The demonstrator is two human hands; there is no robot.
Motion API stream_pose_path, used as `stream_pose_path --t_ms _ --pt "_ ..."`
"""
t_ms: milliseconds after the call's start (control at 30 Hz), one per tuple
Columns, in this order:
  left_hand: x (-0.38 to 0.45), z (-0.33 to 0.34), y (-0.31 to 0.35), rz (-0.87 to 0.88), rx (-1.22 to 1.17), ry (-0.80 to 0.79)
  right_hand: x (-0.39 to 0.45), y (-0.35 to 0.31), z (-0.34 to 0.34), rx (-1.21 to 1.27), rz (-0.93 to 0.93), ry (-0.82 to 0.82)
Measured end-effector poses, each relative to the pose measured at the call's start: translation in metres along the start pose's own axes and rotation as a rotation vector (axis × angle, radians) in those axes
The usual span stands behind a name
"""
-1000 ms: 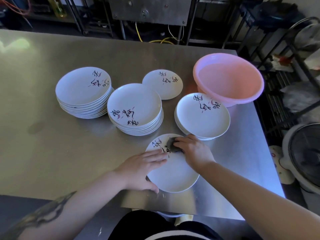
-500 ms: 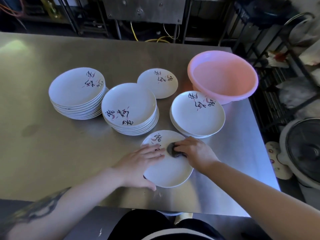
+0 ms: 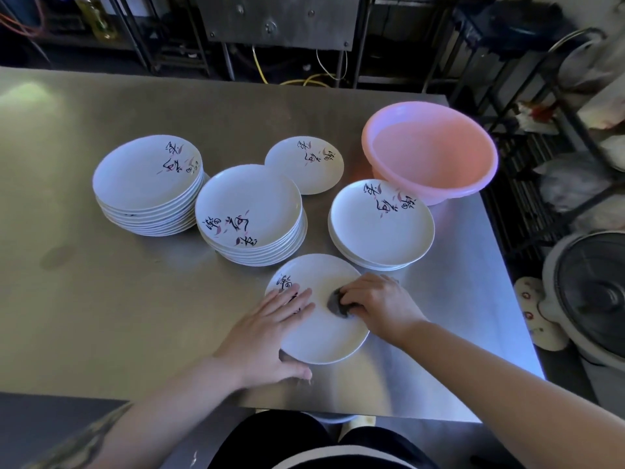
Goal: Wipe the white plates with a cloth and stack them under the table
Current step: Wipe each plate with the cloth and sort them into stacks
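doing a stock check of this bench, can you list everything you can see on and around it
table: one, steel, fills the view
plate being wiped: one, white, near edge
plate stacks: three, white; far left, centre, right
single plate: one, white, behind centre stack
basin: one, pink, far right corner
cloth: one, dark grey, on near plate
fan: one, grey, floor at right
left hand: flat on near plate
right hand: grips cloth

text: brush-style characters on white plates (image 3: 382, 228) | too stylised to read; nothing else legible
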State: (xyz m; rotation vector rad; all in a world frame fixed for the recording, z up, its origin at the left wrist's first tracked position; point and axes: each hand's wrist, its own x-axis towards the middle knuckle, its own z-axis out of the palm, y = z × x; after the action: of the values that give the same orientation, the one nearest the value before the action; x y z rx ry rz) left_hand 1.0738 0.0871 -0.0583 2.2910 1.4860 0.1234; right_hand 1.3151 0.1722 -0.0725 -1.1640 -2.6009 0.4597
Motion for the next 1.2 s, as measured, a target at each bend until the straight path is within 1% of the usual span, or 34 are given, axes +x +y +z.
stream_pose_path --t_ms 33,100,133,200,300,400,467,567,700,800,867,900,967,1033,1067,1133,1200 --pt "0.002 -0.006 -0.008 0.027 0.018 -0.025 0.003 0.002 -0.001 0.004 -0.01 -0.006" --pt "0.003 -0.011 -0.018 0.017 0.024 -0.085 0.0 0.0 0.0 0.003 -0.005 -0.006" --pt "0.003 -0.01 -0.02 0.005 0.015 -0.089 -0.004 -0.002 0.0 -0.008 0.008 0.019" --pt "0.001 -0.004 -0.018 0.004 0.004 -0.064 -0.019 -0.008 0.006 -0.038 0.043 0.101" --pt "0.0 0.008 -0.015 -0.025 -0.018 0.036 -0.043 -0.038 0.024 -0.01 0.058 0.191" --pt "-0.003 0.016 -0.008 -0.09 -0.032 0.048 -0.05 -0.068 0.035 -0.006 -0.003 0.176" --pt "-0.006 0.016 -0.002 -0.135 -0.026 0.037 -0.051 -0.067 0.033 0.004 -0.036 0.156" --pt "-0.008 0.02 0.0 -0.152 -0.055 0.078 -0.055 -0.058 0.028 -0.05 -0.083 0.08" --pt "-0.008 0.02 0.0 -0.138 -0.079 0.119 -0.051 -0.059 0.035 -0.043 -0.118 0.181" --pt "-0.012 0.015 -0.002 -0.109 -0.147 0.087 -0.052 -0.055 0.031 -0.042 -0.147 0.207" --pt "-0.015 0.007 -0.003 -0.074 -0.212 0.081 -0.051 -0.051 0.015 -0.025 -0.171 0.211" --pt "-0.017 0.002 -0.004 -0.05 -0.261 0.113 -0.047 -0.05 0.002 -0.002 -0.178 0.208" --pt "-0.02 -0.012 -0.005 -0.006 -0.337 0.239 -0.032 -0.05 -0.026 0.067 -0.168 0.204" --pt "-0.017 -0.032 0.0 -0.022 -0.437 0.358 -0.015 -0.053 -0.055 0.148 -0.121 0.204" --pt "-0.014 -0.045 0.007 -0.058 -0.519 0.402 -0.006 -0.058 -0.069 0.206 -0.084 0.203" --pt "-0.006 -0.068 0.018 -0.135 -0.738 0.466 0.007 -0.069 -0.094 0.387 0.044 0.174" --pt "-0.001 -0.083 0.021 -0.164 -0.879 0.542 0.012 -0.073 -0.107 0.623 0.205 0.111"
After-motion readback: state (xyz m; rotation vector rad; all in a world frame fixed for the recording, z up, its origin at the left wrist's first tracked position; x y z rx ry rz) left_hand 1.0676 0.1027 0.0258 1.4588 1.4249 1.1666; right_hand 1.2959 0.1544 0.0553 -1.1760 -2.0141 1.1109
